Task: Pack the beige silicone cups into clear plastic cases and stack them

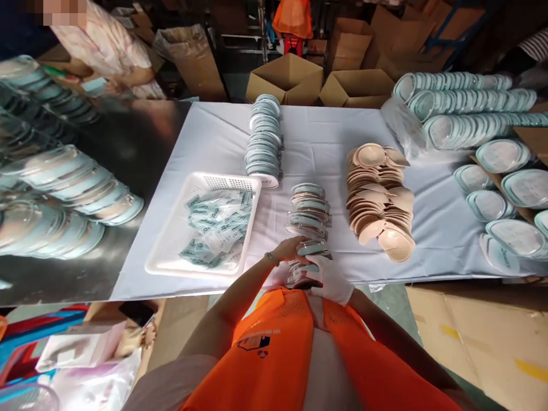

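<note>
While both hands meet at the near edge of the cloth (325,154), they close on one case (311,249), a round clear thing with a pale blue rim. The left hand (291,249), bare, with a band at the wrist, grips the case from its left side; the right hand (331,278), in a white glove, clasps it from below and to the right. The case sits at the near end of a short row (309,212) of like cases that runs away from the person.

Left of that row lies a white tray (171,251) of small sachets (218,225), with a bare strip of cloth between tray and row. Beyond the row, nearer the far edge, stands a taller stack (264,140) of blue-rimmed cases. Right of the row, across another open strip, a heap of tan pads (381,200) spreads out. Further right, more cases (466,103) crowd the cloth's right end and overhang it. The cloth's near edge is just under the hands, and the orange vest (282,348) is close against it. Past the far edge are open boxes (286,77).
</note>
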Demonstrator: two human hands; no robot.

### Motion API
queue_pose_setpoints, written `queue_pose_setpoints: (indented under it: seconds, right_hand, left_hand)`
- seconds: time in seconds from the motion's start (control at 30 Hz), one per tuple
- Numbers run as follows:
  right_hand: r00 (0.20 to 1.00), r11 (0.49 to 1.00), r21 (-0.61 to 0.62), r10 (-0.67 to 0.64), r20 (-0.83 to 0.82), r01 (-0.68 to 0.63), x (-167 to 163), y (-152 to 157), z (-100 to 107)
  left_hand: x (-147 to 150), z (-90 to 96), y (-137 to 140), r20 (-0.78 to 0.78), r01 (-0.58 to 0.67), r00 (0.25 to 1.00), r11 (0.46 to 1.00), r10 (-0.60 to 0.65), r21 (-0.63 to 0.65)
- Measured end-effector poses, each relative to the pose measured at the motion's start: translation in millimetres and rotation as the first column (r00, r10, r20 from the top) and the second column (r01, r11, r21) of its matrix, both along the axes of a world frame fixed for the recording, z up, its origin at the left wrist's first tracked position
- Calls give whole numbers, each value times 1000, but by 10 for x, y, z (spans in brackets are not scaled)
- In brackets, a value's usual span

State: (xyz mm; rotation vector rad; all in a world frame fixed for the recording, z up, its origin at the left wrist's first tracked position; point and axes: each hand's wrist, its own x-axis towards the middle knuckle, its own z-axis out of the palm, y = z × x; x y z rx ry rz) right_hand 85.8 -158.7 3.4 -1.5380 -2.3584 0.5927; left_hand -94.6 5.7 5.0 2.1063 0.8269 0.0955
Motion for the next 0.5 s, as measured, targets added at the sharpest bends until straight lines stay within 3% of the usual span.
queue_pose_setpoints:
  seconds: [0.17, 0.23, 0.3, 0.37, 0.4, 0.43, 0.5]
  right_hand:
    - [983, 978, 208, -27, 182, -12, 163, 211, -233]
    - [977, 946, 319, -118, 176, 56, 65, 302, -345]
    - [964, 898, 412, -228, 137, 154, -32, 365, -357]
    - [962, 857, 475, -265, 71, 201, -17, 458, -237]
    - [966, 840, 501, -255, 27, 208, 59, 551, -134]
    - [969, 825, 520, -246, -23, 221, 184, 693, -11]
    - [954, 806, 511, -262, -147, 300, 541, 1143, 247]
  left_hand:
    - [-164, 169, 102, 1, -12, 1000, 999, 12, 32]
    - [-249, 224, 24, 102, -151, 984, 986, 143, 76]
    - [-335, 232, -201, 255, -403, 894, 911, 369, 93]
    - [-383, 174, -558, 364, -688, 662, 724, 656, -55]
    - [-379, 121, -759, 358, -783, 499, 588, 789, -204]
    - [-352, 57, -953, 285, -818, 329, 422, 900, -390]
    - [-231, -82, -1257, 7, -684, 135, 98, 991, -723]
